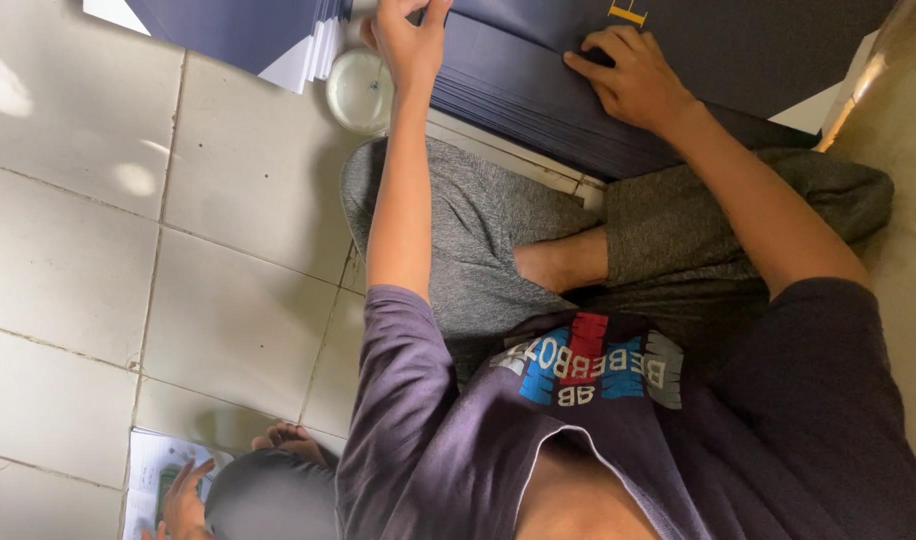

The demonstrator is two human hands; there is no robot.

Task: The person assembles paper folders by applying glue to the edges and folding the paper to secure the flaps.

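I sit cross-legged on a tiled floor with a thick stack of dark blue sheets (538,95) in front of my knees. My left hand (410,42) reaches to the stack's left end and pinches the edge of the top dark blue sheet (738,40), which has a small gold mark near the frame's upper edge. My right hand (633,82) lies on the stack further right. Its fingers are bent and spread, and the tips press down on the top sheet.
A round clear dish (360,92) stands on the floor just left of the stack. A second pile of dark blue sheets with white edges (278,40) lies at the upper left. Another person's hand (183,500) rests on a printed paper (150,470) at the bottom left.
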